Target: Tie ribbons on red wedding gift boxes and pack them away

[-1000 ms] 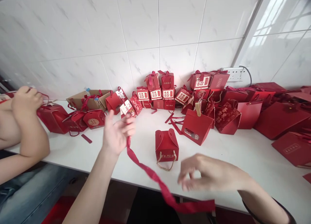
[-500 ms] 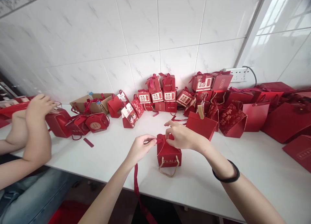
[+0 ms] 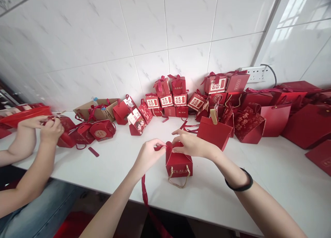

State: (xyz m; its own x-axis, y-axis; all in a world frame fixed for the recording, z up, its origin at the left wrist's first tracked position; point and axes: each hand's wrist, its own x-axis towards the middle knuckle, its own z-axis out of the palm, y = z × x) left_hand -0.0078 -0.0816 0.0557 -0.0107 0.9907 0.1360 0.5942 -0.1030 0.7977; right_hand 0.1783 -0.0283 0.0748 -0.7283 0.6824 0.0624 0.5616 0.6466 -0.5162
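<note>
A small red gift box (image 3: pixel 179 164) with a twisted cream cord handle stands near the table's front edge. Just left of its top, my left hand (image 3: pixel 150 153) pinches a dark red ribbon (image 3: pixel 144 191), whose long tail hangs over the table edge. My right hand (image 3: pixel 192 145) bends over the box top, its thumb and index finger closed at the ribbon beside the round red tab; the fingertips partly hide what they grip. Behind my right hand stands a larger red box (image 3: pixel 214 131) with a tan strap on top.
Stacked red boxes (image 3: pixel 179 100) line the tiled wall. An open brown carton (image 3: pixel 97 109) and more boxes are on the left, where another person's hands (image 3: pixel 51 129) handle a red box. Large red bags (image 3: pixel 276 119) crowd the right of the white table (image 3: pixel 116 165).
My right hand has shifted slightly left, closing its fingers by the ribbon at the tab. The other person's hands have come together on a red box. The view has moved a little.
</note>
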